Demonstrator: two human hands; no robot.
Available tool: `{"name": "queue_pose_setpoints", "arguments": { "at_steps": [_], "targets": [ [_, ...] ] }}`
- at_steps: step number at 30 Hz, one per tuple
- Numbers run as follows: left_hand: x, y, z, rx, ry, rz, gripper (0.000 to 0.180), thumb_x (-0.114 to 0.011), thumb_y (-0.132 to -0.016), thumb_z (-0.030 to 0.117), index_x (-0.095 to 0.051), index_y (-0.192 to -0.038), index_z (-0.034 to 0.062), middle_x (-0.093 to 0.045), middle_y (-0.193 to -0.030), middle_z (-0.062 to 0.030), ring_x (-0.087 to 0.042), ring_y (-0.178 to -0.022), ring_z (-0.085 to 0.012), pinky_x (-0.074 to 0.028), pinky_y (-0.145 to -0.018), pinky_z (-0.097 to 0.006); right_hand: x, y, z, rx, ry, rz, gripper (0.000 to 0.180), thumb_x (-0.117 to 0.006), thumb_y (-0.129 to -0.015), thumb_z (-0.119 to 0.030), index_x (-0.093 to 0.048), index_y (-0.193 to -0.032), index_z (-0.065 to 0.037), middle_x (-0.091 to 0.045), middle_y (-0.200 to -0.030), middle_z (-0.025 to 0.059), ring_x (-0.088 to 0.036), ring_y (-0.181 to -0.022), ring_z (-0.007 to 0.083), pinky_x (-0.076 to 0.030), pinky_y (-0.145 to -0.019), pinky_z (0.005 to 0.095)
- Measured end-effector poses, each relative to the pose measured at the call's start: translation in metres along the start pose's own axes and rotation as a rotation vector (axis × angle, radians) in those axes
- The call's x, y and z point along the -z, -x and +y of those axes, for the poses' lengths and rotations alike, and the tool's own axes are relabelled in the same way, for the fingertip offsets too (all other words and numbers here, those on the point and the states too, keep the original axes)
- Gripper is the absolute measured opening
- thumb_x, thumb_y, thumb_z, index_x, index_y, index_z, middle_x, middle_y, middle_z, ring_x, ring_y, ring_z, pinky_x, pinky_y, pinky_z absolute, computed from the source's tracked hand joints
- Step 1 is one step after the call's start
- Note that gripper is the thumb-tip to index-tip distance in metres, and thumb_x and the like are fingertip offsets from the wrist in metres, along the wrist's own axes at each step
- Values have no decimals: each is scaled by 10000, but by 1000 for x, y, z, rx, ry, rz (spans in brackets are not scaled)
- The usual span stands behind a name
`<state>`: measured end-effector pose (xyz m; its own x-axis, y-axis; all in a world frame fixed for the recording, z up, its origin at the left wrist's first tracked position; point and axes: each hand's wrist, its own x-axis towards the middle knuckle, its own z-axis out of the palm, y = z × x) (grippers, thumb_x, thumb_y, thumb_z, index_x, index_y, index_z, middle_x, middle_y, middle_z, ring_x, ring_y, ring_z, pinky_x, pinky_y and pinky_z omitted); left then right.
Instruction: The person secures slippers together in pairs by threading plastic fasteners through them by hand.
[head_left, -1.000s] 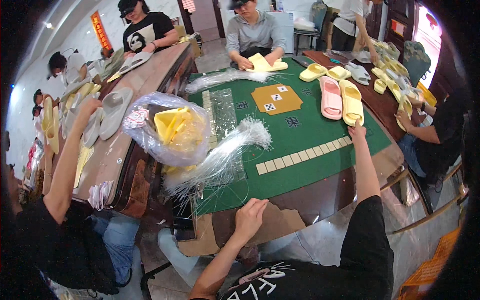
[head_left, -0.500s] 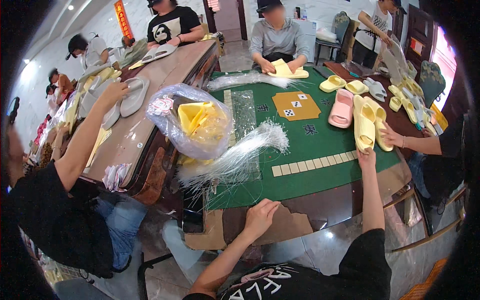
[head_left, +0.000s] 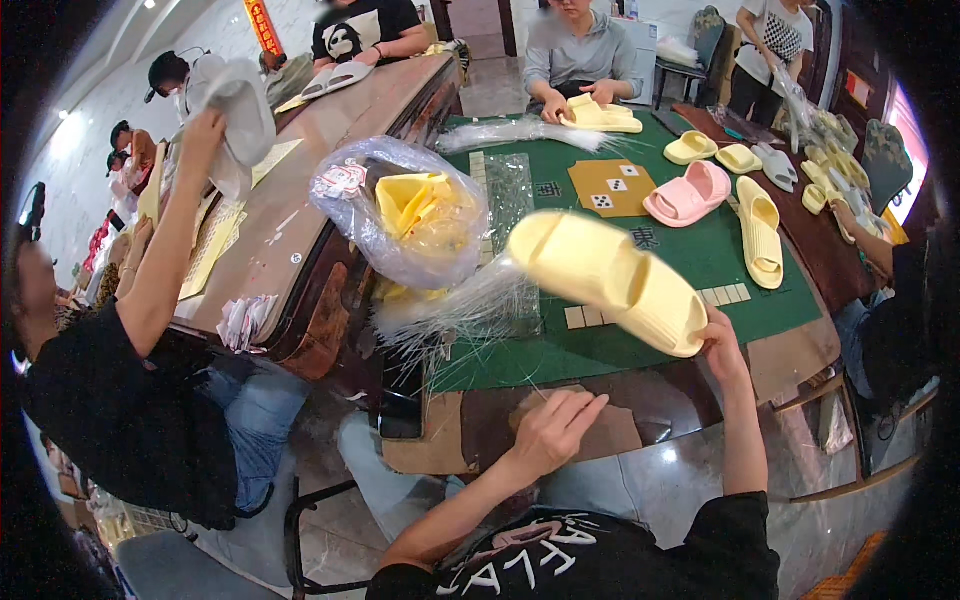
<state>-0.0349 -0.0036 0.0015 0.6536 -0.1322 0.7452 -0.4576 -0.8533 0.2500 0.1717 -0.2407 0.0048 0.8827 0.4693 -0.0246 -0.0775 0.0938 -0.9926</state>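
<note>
My right hand [head_left: 722,345] grips a yellow slipper [head_left: 585,255] by its ribbed toe end and holds it raised over the green table mat, the heel pointing to the far left. My left hand [head_left: 560,432] is close to the near table edge, thumb and fingers pinched together. A thin clear strand seems to stick up from that pinch. Another yellow slipper [head_left: 762,235] lies on the mat to the right, beside a pink slipper [head_left: 690,195]. Left of the raised slipper spreads a bundle of clear plastic strands [head_left: 450,320].
A plastic bag [head_left: 340,215] with yellow pieces stands on the table's left side. A dark phone [head_left: 401,412] lies at the near edge. Co-workers sit around; one at left lifts grey slippers [head_left: 240,120], one opposite handles a yellow slipper [head_left: 603,116]. Small slippers [head_left: 690,148] lie at far right.
My right hand has lifted the yellow slipper off the mat and swung it left. The pink slipper lies turned. The co-worker's right-side hand has left the other yellow slipper. Left co-worker has raised grey slippers.
</note>
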Motion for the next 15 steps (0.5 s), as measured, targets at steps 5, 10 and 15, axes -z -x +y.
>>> {"name": "queue_pose_setpoints", "arguments": {
  "at_steps": [5, 10, 15],
  "targets": [
    [20, -29, -4, -32, -2, -49, 310, -599, -678, 75, -601, -976, -8, -559, -956, -106, -543, -910, -256, -467, -806, -348, -20, 4, 6, 17, 135, -199, 502, -514, -671, -126, -525, -1137, 59, -593, -1011, 67, -555, -897, 139, -428, -784, 241],
    [12, -14, -25, -141, -226, -408, 257, -578, -687, 153, -576, -894, 1, -558, -936, -112, -524, -987, -270, -366, -981, -415, -15, 6, 23, -9, 101, -42, 404, -459, -761, -159, -557, -1094, 49, -598, -1001, 70, -540, -933, 139, -407, -822, 249],
    [31, -36, -10, -261, -95, -98, 252, -564, -705, 178, -577, -883, 0, -542, -979, -128, -509, -1028, -281, -341, -1000, -449, -21, 11, 19, 64, 58, -106, 399, -487, -824, -210, -507, -1124, 52, -592, -1012, 87, -566, -933, 148, -436, -822, 256]
  ]
}}
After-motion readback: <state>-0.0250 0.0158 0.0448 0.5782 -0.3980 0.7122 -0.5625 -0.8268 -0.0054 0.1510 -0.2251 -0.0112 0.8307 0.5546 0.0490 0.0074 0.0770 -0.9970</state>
